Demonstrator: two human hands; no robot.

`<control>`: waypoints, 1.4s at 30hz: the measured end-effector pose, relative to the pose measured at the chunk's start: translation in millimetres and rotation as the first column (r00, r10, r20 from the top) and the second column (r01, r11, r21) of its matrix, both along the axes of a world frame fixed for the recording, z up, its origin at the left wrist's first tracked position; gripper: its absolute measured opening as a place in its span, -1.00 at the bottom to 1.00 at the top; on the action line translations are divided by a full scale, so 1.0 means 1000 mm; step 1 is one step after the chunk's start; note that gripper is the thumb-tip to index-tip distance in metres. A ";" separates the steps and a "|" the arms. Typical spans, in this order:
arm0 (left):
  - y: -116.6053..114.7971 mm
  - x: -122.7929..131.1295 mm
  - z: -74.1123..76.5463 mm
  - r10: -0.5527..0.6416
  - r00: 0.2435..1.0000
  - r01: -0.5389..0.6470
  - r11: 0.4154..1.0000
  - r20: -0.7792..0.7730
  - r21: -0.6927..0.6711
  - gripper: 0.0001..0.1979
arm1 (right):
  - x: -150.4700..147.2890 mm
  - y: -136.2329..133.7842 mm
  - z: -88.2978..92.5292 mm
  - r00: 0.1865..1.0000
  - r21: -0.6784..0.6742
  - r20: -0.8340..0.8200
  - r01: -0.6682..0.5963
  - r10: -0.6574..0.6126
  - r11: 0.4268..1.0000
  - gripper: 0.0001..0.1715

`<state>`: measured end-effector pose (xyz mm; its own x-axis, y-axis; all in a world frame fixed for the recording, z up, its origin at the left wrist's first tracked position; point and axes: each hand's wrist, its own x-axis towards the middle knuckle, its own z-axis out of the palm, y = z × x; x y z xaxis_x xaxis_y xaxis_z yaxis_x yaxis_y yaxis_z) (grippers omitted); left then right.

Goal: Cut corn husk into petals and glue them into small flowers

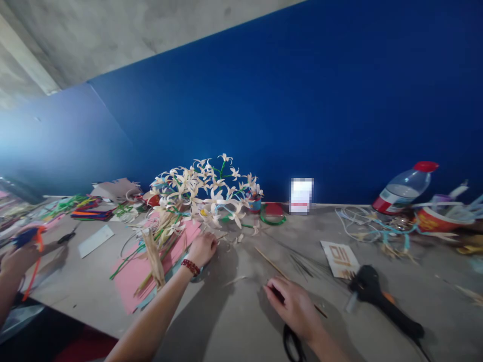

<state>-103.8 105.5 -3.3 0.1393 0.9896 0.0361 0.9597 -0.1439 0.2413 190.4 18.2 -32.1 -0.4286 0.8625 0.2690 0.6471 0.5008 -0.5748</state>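
My left hand, with a red bead bracelet at its wrist, is closed beside a bunch of white artificial flowers on green stems. A small thin piece shows at its fingertips, too little to name. My right hand is curled low over the table. The black loop of what look like scissors sticks out beneath it; the blades are hidden. A thin brown stick lies on the table and passes behind the right hand. Pale petal scraps lie between the hands.
Pink paper with dry husks lies left. On the right are a black glue gun, a white card, a bottle and a red tub. Another person's hand holds orange strip at far left. A blue wall stands behind.
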 end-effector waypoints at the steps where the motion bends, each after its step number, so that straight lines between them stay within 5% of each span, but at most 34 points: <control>1: 0.003 0.004 0.000 -0.008 1.000 0.008 1.000 0.009 0.005 -0.86 | 0.001 0.000 0.001 1.000 0.003 0.001 0.007 -0.007 1.000 -0.73; 7: 0.027 0.043 0.004 -0.118 0.992 0.118 0.993 0.052 0.007 -0.86 | 0.006 0.001 0.002 0.998 0.032 -0.005 0.064 -0.064 0.997 -0.73; 12: 0.040 0.066 0.006 -0.098 0.995 0.098 0.995 0.008 0.012 -0.80 | 0.007 0.001 0.006 0.998 0.065 -0.032 0.064 -0.062 0.996 -0.75; 25: 0.044 0.055 0.022 -0.204 0.979 0.204 0.979 -0.003 0.024 -0.78 | 0.009 0.001 0.009 0.996 0.064 -0.043 0.085 -0.083 0.994 -0.73; 29: 0.024 0.043 0.026 -0.198 0.980 0.197 0.980 0.020 0.036 -0.76 | 0.009 0.001 0.009 0.995 0.050 -0.041 0.088 -0.086 0.995 -0.70; 37: -0.068 0.040 0.014 -0.373 0.928 0.371 0.917 0.017 -0.148 -0.86 | 0.005 -0.002 0.012 0.997 0.036 -0.049 0.055 -0.053 0.998 -0.70; 42: -0.078 0.048 0.005 -0.366 0.929 0.357 0.925 -0.057 -0.132 -0.85 | 0.002 -0.005 0.012 0.998 0.041 -0.039 0.058 -0.057 0.997 -0.70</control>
<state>-55.9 27.8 2.2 0.4860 0.8679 -0.1024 0.8643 -0.4600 0.2034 192.0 13.5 -19.8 -0.3673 0.8732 0.3203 0.6538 0.4873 -0.5788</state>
